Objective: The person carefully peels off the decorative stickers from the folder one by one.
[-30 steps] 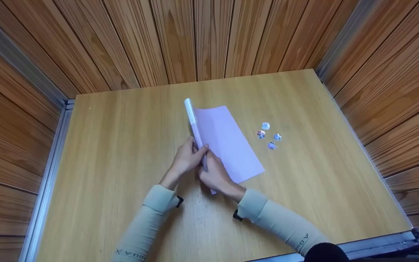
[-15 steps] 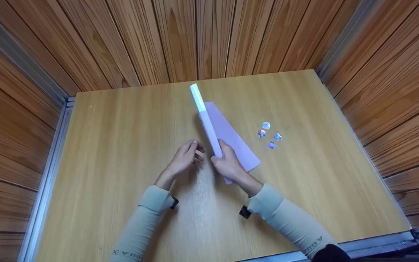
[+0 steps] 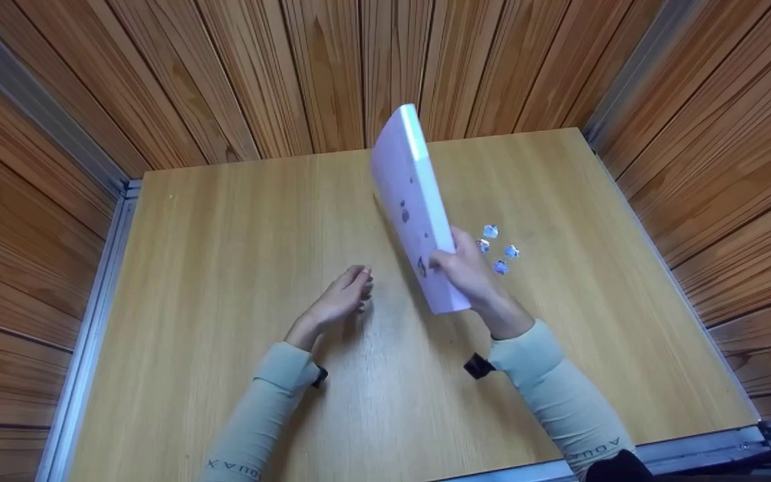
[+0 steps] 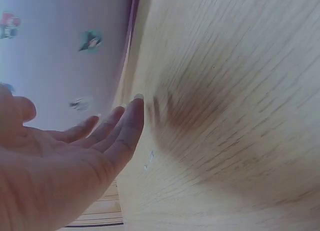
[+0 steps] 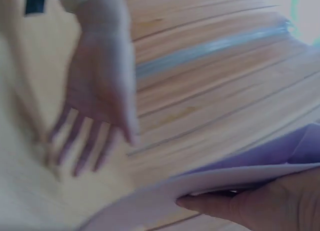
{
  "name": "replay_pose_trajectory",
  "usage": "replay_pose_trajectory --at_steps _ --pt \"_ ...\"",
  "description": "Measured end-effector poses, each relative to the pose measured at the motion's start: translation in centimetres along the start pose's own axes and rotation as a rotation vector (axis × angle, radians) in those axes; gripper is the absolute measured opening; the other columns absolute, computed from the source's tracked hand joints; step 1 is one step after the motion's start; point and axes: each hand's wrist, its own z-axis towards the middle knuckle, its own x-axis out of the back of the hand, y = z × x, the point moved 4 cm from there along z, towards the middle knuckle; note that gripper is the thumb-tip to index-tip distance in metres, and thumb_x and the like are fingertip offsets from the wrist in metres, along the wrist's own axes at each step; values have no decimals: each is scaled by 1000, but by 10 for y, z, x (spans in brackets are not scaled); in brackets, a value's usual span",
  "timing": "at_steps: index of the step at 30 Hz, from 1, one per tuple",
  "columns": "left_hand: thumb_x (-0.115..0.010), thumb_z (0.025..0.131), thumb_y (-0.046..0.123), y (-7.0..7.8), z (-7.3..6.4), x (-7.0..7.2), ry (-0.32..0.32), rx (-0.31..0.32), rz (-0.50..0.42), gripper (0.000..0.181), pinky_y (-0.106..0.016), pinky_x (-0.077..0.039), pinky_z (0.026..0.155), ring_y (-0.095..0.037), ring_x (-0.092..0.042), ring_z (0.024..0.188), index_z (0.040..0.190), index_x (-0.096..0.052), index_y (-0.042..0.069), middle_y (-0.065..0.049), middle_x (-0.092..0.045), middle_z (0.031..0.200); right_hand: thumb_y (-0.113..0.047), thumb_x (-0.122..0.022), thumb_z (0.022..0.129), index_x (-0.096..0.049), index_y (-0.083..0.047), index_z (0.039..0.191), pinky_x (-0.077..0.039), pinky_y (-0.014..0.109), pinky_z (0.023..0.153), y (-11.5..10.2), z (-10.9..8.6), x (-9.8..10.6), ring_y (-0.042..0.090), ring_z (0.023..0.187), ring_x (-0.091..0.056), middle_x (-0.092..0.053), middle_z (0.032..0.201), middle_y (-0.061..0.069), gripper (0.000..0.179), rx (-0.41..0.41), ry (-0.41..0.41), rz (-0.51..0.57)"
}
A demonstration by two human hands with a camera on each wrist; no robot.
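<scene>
My right hand (image 3: 476,274) grips a lilac folder (image 3: 402,201) by its lower right edge, with the thumb on the cover. The folder stands tilted up over the table; small printed figures dot its cover, and its wide spine is whiter at the top. In the right wrist view the right hand's thumb (image 5: 215,203) presses on the bent cover. My left hand (image 3: 338,301) hovers low over the table, left of the folder, holding nothing. Its fingers (image 4: 127,131) are loosely extended in the left wrist view, where the folder's cover (image 4: 60,21) appears behind them.
Several small shiny, star-like pieces (image 3: 500,267) lie on the wooden table (image 3: 238,227), right of the folder and close to my right hand. Wood-panelled walls (image 3: 332,73) and metal rails (image 3: 84,321) border the table.
My left hand has let go of the folder and drawn slightly back. My right hand has lifted the folder up and to the right and turned it, bringing the printed cover into view.
</scene>
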Motion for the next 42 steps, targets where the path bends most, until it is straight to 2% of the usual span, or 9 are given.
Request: replay_pose_trajectory --at_steps 4,8,13,17,22,27,31,36,42 --pt "-38 111 40 -1 1 -1 -3 5 6 59 -52 -51 99 -39 -56 123 154 -36 -1 -25 -52 140 11 -52 78 -51 9 140 -57 46 89 -17 0 16 41 111 -66 -64 128 29 62 40 32 95" --pt "-38 111 42 -1 0 -2 2 12 -6 64 -54 -46 108 -38 -49 136 158 -29 2 -24 -44 152 13 -49 79 -54 11 129 -60 36 81 -17 2 29 32 97 -72 -71 110 25 51 47 55 233" --pt "-55 106 36 -4 -3 7 66 -16 -102 66 -52 -45 110 -37 -52 135 155 -30 -2 -25 -50 147 10 -50 85 -53 6 133 -60 36 84 0 7 37 29 100 -73 -73 112 17 48 36 44 299" --pt "-72 96 24 -11 -10 22 157 15 -147 76 -48 -45 111 -34 -53 135 156 -31 1 -21 -50 149 -1 -56 99 -48 -3 144 -60 42 89 21 11 43 32 107 -73 -71 121 19 45 11 8 280" --pt "-78 92 19 -19 -18 35 233 83 -110 80 -47 -43 114 -34 -49 140 156 -31 7 -16 -46 153 -13 -62 103 -41 -12 151 -59 46 91 51 14 51 34 114 -70 -66 131 19 52 -58 -24 114" --pt "-78 90 9 -22 -19 37 277 70 2 71 -47 -45 112 -37 -51 137 149 -38 3 -20 -50 147 -17 -66 101 -42 -10 149 -58 47 92 75 15 53 32 110 -71 -67 127 17 55 -135 45 -161" --pt "-78 89 4 -26 -20 32 295 65 110 66 -49 -45 111 -39 -53 135 144 -42 0 -24 -54 143 -17 -67 99 -37 -5 153 -51 53 102 89 16 54 37 121 -63 -59 135 20 63 -188 96 -312" --pt "-79 88 5 -30 -21 24 297 79 235 69 -51 -41 114 -40 -50 138 146 -42 -2 -26 -53 146 -14 -66 99 -25 -1 160 -39 55 115 106 19 54 42 138 -47 -44 152 26 74 -231 104 -407" --pt "-78 90 11 -34 -23 19 264 106 335 83 -53 -34 118 -42 -38 147 156 -29 -4 -27 -39 158 -10 -61 101 -16 2 162 -25 53 123 123 24 55 44 149 -31 -30 162 27 77 -265 51 -478"
